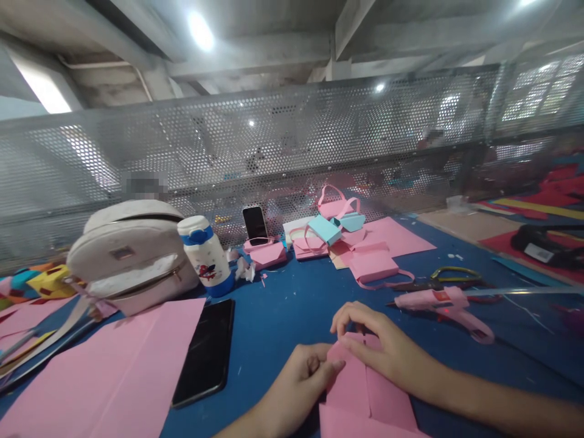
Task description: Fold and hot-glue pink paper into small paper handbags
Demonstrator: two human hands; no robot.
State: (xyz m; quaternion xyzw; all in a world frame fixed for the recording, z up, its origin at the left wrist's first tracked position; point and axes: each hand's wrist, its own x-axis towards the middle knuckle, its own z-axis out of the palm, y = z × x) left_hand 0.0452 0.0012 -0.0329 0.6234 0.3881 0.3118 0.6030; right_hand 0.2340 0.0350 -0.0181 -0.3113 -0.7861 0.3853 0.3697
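Observation:
A folded piece of pink paper (pixel 367 389) lies in front of me on the blue table, with a seam running down its middle. My left hand (pixel 303 380) pinches its left edge between thumb and curled fingers. Over the top edge bends my right hand (pixel 378 347), its thumb on the front of the paper and its fingers behind. To the right of that hand rests a pink glue gun (pixel 449 307) with a small red light. Beyond it are scissors (pixel 456 275) with yellowish handles.
Small pink paper bags (pixel 374 263) and light-blue ones (pixel 325 229) stand toward the back, near a propped phone (pixel 254 224). At left are a white backpack (pixel 132 255), a bottle (pixel 207 258), a dark tablet (pixel 205 353) and large pink sheets (pixel 109 377). A perforated metal partition (pixel 283 140) borders the table.

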